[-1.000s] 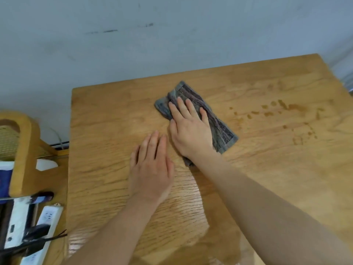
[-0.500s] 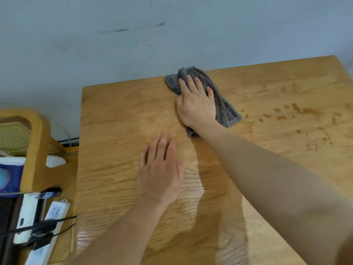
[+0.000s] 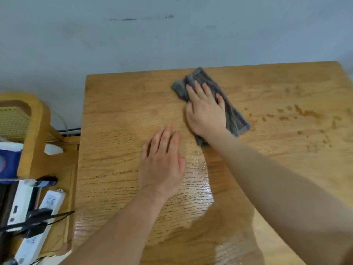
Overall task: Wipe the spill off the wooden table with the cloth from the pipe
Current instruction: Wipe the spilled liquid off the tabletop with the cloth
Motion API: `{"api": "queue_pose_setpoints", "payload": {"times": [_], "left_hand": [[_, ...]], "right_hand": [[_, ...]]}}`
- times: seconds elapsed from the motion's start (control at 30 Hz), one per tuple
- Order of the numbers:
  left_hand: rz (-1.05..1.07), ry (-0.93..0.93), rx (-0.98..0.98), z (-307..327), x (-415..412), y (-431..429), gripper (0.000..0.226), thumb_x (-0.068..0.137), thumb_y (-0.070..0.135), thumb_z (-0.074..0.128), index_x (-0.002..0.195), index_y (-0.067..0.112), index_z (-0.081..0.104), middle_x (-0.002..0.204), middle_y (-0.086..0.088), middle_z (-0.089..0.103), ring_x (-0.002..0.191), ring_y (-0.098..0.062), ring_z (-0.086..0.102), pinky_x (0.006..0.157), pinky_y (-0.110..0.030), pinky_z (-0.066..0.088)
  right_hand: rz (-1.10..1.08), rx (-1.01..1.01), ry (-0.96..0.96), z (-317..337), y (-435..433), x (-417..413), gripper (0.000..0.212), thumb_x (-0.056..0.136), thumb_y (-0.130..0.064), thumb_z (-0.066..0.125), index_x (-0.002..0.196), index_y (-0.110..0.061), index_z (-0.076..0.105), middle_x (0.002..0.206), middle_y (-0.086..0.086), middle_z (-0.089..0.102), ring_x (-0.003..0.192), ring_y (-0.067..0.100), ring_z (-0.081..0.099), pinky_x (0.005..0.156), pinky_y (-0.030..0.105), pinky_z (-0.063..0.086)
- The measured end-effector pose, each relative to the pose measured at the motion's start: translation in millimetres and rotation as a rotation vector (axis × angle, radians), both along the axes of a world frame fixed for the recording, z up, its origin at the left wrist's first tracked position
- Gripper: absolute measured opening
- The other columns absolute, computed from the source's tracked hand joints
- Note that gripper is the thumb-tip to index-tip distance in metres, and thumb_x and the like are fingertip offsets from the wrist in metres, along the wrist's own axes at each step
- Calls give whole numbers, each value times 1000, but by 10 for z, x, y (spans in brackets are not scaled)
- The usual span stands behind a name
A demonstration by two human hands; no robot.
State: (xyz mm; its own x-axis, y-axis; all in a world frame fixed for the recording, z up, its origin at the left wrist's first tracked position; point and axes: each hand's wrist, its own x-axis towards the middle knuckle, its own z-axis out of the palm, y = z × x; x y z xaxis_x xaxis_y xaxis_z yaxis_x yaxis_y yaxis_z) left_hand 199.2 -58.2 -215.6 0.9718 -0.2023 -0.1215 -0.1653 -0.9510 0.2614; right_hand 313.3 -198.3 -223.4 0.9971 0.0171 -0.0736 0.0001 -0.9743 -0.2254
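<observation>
Wiping stroke, seen from above. My right hand [image 3: 205, 113] lies flat on the grey cloth [image 3: 234, 116], its fingers [image 3: 198, 90] straight and close together with the thumb out to one side. They press down on the fabric and do not curl round it. I judge that the flat palm spreads the load, so the whole folded pad drags on the wood rather than one corner of it. The cloth is folded into a long strip and lies slantwise on the wooden table [image 3: 118, 111], one end close to the far edge. The spill [image 3: 305, 112], a scatter of brown drops and streaks, lies to the right of the cloth, its nearest drops just beside the cloth's right-hand end; that patch looks not yet wiped. My left hand [image 3: 162, 165] rests palm down on bare wood, left of the cloth and nearer to me, fingers straight and together, holding nothing. I judge that it braces my weight as I lean over. A wet sheen [image 3: 198, 190] covers the wood on my side of the cloth. Well to the left of the cloth, past the table's edge, stand a wooden chair [image 3: 32, 134] and a white power strip [image 3: 45, 207] with a black plug in it. No brand, label or lettering is readable anywhere; the marks on the strip are too small to tell.
</observation>
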Motion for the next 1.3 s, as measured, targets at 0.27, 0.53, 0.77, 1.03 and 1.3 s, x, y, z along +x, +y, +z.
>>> {"api": "queue_pose_setpoints", "payload": {"times": [0.27,0.53,0.77,1.03,1.3], "left_hand": [[-6,-13,13,-7,-20,10,61,92,39,11,149,22,23,160,2,14,147,-15,7,118,-39,7],[18,-49,48,-30,-14,-18,58,91,36,19,145,21,32,157,0,24,145,-16,17,116,-40,17],[28,-81,36,-39,-28,-15,56,91,36,20,143,20,38,155,0,30,143,-17,22,115,-41,19],[11,-97,95,-49,-36,-34,58,90,36,20,144,21,34,155,-3,30,142,-21,24,113,-44,23],[-23,-18,124,4,-53,-15,55,97,34,24,151,35,16,160,-3,12,146,-21,8,117,-44,12]], "right_hand": [[46,-4,-50,52,-445,-1840,52,98,-35,30,148,-25,41,158,-4,31,147,15,23,116,50,23],[-14,0,-4,-17,-232,-672,54,100,-36,27,153,-27,29,162,-4,20,150,17,13,118,51,10],[141,5,-23,19,-426,-2210,51,99,-35,37,149,-26,40,158,-4,31,147,16,24,115,51,26],[-111,31,16,-8,-293,-934,54,101,-39,25,154,-28,25,163,-5,16,150,15,8,119,48,6],[36,23,-40,12,-600,-2461,51,98,-38,36,147,-26,42,157,-4,33,146,17,28,116,46,22]]}}
